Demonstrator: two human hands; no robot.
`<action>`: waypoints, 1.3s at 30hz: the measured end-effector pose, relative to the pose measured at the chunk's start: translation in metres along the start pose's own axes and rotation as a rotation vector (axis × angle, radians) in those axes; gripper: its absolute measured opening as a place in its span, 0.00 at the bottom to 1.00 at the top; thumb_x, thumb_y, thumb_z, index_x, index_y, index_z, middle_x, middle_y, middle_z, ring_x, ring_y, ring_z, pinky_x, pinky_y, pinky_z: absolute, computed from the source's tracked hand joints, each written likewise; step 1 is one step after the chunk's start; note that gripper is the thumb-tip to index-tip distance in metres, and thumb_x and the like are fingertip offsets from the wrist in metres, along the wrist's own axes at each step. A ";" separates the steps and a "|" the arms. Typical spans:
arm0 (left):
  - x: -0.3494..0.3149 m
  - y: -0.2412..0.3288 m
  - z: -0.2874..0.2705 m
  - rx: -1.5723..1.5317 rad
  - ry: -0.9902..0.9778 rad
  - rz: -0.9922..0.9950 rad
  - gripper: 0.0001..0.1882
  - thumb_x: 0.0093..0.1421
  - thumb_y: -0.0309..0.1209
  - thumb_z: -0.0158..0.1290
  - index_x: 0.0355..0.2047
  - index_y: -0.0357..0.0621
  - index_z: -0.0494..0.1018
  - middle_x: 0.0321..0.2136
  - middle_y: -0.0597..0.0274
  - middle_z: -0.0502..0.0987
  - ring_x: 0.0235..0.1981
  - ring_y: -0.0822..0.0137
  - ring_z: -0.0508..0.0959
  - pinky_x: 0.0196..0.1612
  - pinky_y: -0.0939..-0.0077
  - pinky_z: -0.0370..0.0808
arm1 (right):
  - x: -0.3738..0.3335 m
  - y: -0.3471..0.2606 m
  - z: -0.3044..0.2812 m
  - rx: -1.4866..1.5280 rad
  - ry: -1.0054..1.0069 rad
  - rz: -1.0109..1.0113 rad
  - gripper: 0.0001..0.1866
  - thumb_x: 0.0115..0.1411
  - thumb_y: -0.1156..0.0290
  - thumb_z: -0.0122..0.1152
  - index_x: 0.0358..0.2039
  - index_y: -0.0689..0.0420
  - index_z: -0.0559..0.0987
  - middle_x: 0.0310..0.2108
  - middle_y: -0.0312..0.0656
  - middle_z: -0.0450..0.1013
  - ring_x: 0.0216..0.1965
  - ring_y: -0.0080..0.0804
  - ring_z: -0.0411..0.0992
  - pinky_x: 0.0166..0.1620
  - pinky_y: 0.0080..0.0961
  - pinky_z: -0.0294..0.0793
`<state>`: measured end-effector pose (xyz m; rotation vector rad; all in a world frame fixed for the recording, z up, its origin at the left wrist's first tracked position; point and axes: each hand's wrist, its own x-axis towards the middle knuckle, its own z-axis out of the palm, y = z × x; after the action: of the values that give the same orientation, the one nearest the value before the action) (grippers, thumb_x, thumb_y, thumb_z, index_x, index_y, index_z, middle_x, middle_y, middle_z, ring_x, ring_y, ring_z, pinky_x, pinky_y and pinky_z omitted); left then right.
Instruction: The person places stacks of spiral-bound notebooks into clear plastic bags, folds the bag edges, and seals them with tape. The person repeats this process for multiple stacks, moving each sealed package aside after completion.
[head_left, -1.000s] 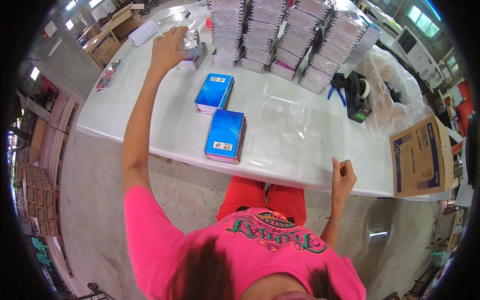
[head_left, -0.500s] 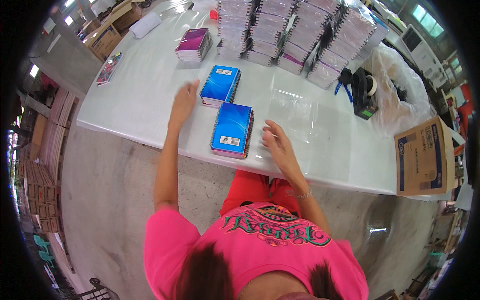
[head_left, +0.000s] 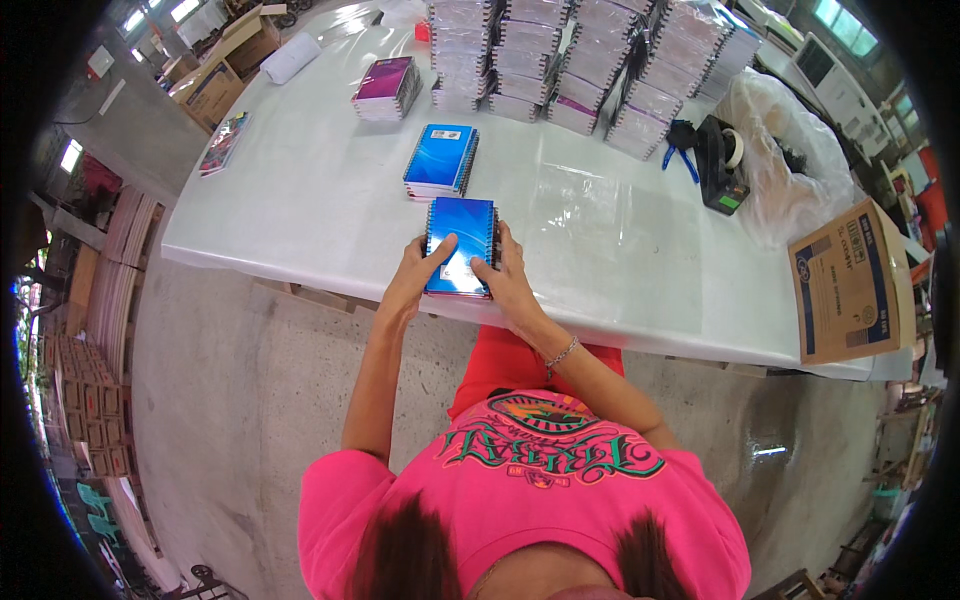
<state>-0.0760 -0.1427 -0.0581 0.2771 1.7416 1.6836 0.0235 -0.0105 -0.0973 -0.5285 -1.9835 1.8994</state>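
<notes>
A small stack of spiral notebooks with a blue cover on top (head_left: 463, 225) is at the table's near edge. My left hand (head_left: 415, 273) grips its left side, thumb laid over the cover. From the right, my right hand (head_left: 508, 277) closes round the wire-bound side, its thumb also on the cover. Both hands hide part of the white label. Just beyond lies a second stack of blue-covered spiral notebooks (head_left: 441, 158), apart from my hands. Clear plastic bags (head_left: 585, 205) lie flat on the table to the right.
Tall rows of plastic-wrapped notebooks (head_left: 590, 65) stand at the back. A purple-covered stack (head_left: 384, 85) sits to their left. At the right are a black tape dispenser (head_left: 718, 175), blue-handled cutters (head_left: 681, 155), a plastic sack (head_left: 785, 185) and a cardboard box (head_left: 845, 290). The white table (head_left: 280, 215) carries them.
Both hands were apart and open beside the near stack. They have come inward and now hold it from both sides. The far notebook stack has stayed in place.
</notes>
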 end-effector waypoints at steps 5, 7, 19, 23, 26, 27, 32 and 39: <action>-0.022 0.007 0.019 -0.249 0.077 0.159 0.42 0.48 0.29 0.68 0.59 0.29 0.58 0.49 0.47 0.72 0.47 0.62 0.77 0.49 0.68 0.78 | -0.019 -0.019 -0.018 0.489 -0.096 0.007 0.48 0.54 0.71 0.66 0.69 0.59 0.47 0.65 0.50 0.49 0.64 0.43 0.54 0.64 0.37 0.59; -0.032 0.014 0.037 -0.270 -0.022 0.290 0.42 0.47 0.28 0.68 0.60 0.32 0.58 0.50 0.48 0.72 0.48 0.63 0.76 0.50 0.69 0.77 | -0.033 -0.038 -0.036 0.473 -0.076 -0.029 0.48 0.54 0.72 0.66 0.69 0.59 0.47 0.65 0.48 0.51 0.65 0.40 0.53 0.65 0.34 0.57; 0.018 -0.021 0.173 -0.068 -0.542 0.513 0.53 0.52 0.20 0.59 0.71 0.51 0.38 0.64 0.53 0.53 0.66 0.57 0.54 0.67 0.65 0.53 | -0.056 -0.023 -0.197 0.082 -0.051 -0.146 0.48 0.55 0.80 0.61 0.70 0.57 0.42 0.67 0.47 0.49 0.69 0.35 0.46 0.69 0.30 0.43; 0.028 -0.041 0.175 0.051 -0.544 0.563 0.49 0.58 0.26 0.52 0.71 0.47 0.32 0.68 0.50 0.42 0.70 0.57 0.42 0.70 0.65 0.41 | -0.061 -0.012 -0.200 0.124 -0.053 -0.151 0.49 0.55 0.82 0.56 0.70 0.57 0.38 0.70 0.48 0.41 0.71 0.35 0.38 0.70 0.29 0.36; 0.036 -0.042 0.165 0.127 -0.594 0.548 0.49 0.60 0.29 0.52 0.70 0.44 0.30 0.69 0.49 0.41 0.71 0.57 0.41 0.70 0.64 0.39 | -0.058 -0.010 -0.205 0.050 -0.100 -0.152 0.50 0.55 0.84 0.54 0.70 0.57 0.36 0.71 0.48 0.38 0.72 0.35 0.34 0.70 0.30 0.33; 0.037 -0.041 0.163 0.167 -0.601 0.553 0.49 0.60 0.29 0.52 0.70 0.44 0.30 0.69 0.49 0.41 0.70 0.56 0.41 0.70 0.64 0.40 | -0.056 -0.007 -0.207 0.023 -0.108 -0.167 0.50 0.54 0.84 0.53 0.70 0.57 0.35 0.71 0.48 0.38 0.72 0.35 0.34 0.70 0.30 0.33; 0.037 -0.040 0.159 0.176 -0.594 0.537 0.46 0.61 0.32 0.53 0.70 0.42 0.35 0.67 0.48 0.46 0.69 0.53 0.49 0.69 0.62 0.46 | -0.054 0.003 -0.211 -0.032 -0.100 -0.223 0.48 0.55 0.85 0.53 0.70 0.58 0.38 0.69 0.48 0.42 0.71 0.35 0.37 0.70 0.30 0.37; 0.022 -0.008 0.170 0.161 -0.456 0.385 0.43 0.58 0.34 0.57 0.67 0.38 0.46 0.59 0.47 0.62 0.61 0.55 0.63 0.65 0.62 0.56 | -0.056 -0.024 -0.215 0.138 0.003 -0.097 0.40 0.56 0.77 0.60 0.67 0.62 0.53 0.60 0.48 0.61 0.61 0.38 0.61 0.64 0.31 0.56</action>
<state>0.0123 0.0044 -0.0597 1.0412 1.5371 1.5703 0.1767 0.1483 -0.0626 -0.3905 -1.8249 1.9559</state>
